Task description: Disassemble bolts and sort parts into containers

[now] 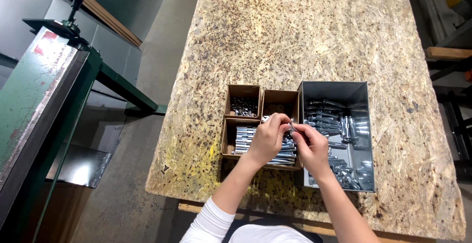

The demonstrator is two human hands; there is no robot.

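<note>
My left hand (pixel 268 139) and my right hand (pixel 311 147) meet above the near cardboard box (pixel 227 142), which holds several long silver bolts (pixel 243 139) lying side by side. Both hands pinch a small silver metal part (pixel 291 127) between their fingertips; its exact shape is too small to tell. To the right, touching the cardboard boxes, stands a grey metal bin (pixel 361 93) with several silver bolts (pixel 328 115) heaped inside. My right hand hovers over the bin's left wall.
Behind the near box sit two small cardboard boxes, one with dark nuts (pixel 243 106), one with washers (pixel 280 108). All rest on a chipboard table (pixel 295 36). A green metal machine (pixel 39 90) stands left of the table across a concrete floor.
</note>
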